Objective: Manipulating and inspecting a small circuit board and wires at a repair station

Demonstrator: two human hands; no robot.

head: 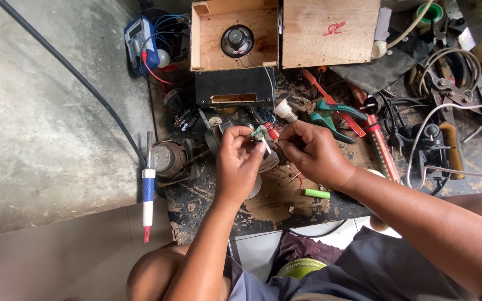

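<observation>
dark grey shorts (386,267) and bare knees fill the bottom of the view, with a round green and yellow lid (299,268) showing between the legs. above them both forearms reach over a low, scorched and stained wooden surface (269,206). left hand (240,164) is curled, its thumb and fingertips pinching a small green circuit board with white and red bits (261,134), held just above the surface near its middle. right hand (311,150) meets it from the other side, fingertips pressed together on the same small board, so the two hands touch at the part. under the hands sits a round grey metal speaker frame (218,139), partly hidden. a short bright green tube (317,193) lies on the surface just below the right wrist. to the left, a white and blue screwdriver-like tool with a red tip (148,189) hangs over the surface edge, beside a round rusty metal motor part (169,158). farther back stands an open plywood box with a black speaker cone inside (235,36), a blue multimeter with red and blue leads (140,36) to its left. right of the hands lie green-handled pliers (330,114) and a red-handled screwdriver (330,97), then a tangle of black plugs and white cables (430,139). a thick black cable (73,72) runs across the grey concrete floor (40,122).
</observation>
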